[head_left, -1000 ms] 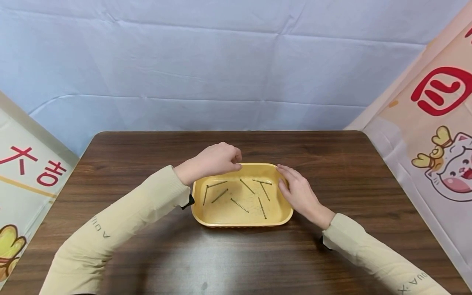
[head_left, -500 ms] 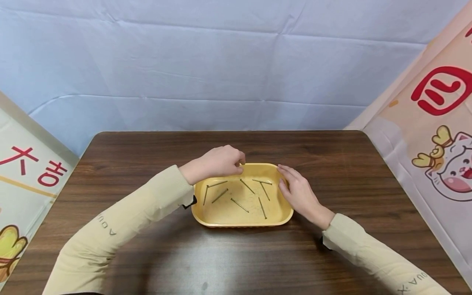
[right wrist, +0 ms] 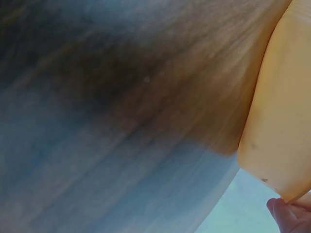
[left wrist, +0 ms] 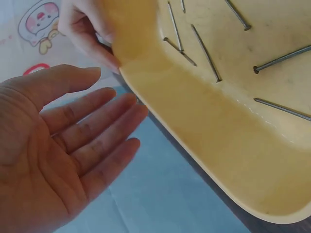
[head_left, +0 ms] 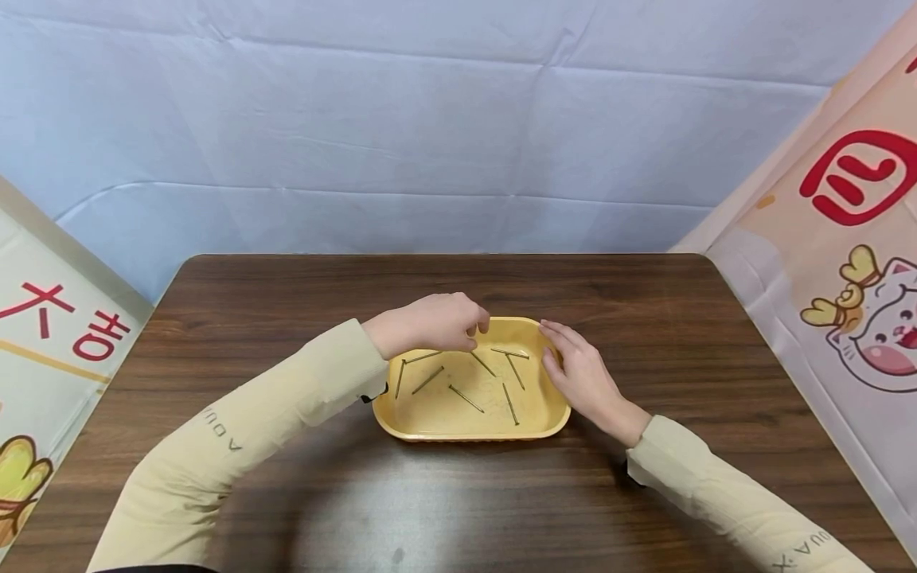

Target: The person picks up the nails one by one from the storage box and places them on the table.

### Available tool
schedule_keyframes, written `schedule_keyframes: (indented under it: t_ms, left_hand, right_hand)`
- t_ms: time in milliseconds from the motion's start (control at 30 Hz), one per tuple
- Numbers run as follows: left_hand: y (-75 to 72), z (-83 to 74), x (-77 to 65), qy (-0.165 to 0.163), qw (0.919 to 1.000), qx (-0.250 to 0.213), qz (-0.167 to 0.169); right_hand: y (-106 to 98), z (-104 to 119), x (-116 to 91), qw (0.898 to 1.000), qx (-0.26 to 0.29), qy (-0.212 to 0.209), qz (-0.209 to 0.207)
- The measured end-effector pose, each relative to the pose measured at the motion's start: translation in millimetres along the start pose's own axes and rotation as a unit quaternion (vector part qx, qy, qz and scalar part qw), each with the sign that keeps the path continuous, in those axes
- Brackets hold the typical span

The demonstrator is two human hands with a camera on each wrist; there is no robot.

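A shallow yellow tray point(head_left: 473, 422) with several long metal nails inside stands on the table. My left hand point(head_left: 437, 325) hovers over the tray's far rim, fingertips near a nail point(head_left: 483, 364) that it partly covers in the head view. In the left wrist view that hand point(left wrist: 63, 141) shows a bare palm and loosely extended fingers. My right hand point(head_left: 583, 378) holds the tray's far right corner, thumb on the inner side and fingers along the rim. More nails, such as one at the centre point(head_left: 466, 399) and one at front right point(head_left: 510, 404), lie apart on the tray floor.
The dark wood table point(head_left: 286, 477) extends around the tray on all sides. Behind it hangs a pale blue cloth point(head_left: 430, 143). Printed banners stand at the left point(head_left: 57, 350) and the right point(head_left: 845, 239).
My left hand has moved right and a little nearer, from the far left rim to the middle of the tray's far side. The right hand, tray and nails stay in place.
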State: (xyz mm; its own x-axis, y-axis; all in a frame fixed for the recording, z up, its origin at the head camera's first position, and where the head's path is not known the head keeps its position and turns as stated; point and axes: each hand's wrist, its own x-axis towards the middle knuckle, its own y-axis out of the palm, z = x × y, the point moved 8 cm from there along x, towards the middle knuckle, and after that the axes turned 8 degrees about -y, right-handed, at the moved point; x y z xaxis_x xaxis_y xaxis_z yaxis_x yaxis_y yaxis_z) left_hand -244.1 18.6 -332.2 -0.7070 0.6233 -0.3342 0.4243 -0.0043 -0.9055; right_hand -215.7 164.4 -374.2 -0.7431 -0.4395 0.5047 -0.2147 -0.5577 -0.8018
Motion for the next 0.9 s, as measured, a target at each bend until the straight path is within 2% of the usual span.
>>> schedule_keyframes:
  t_ms: [200,367,900]
  left_hand:
    - [6.9,-5.3,3.7,0.029,0.9994,0.01,0.016]
    - [10.9,-9.5,6.8,0.044,0.9985,0.027,0.016]
    - [21.5,-20.2,13.4,0.06,0.9958,0.061,0.03]
  right_hand:
    - [0.1,-0.5,0.4,1.0,0.0,-0.002,-0.001]
    - [-0.1,-0.8,0.3,1.0,0.001,-0.001,-0.001]
    - [0.9,-1.3,-0.5,1.0,0.001,0.004,0.005]
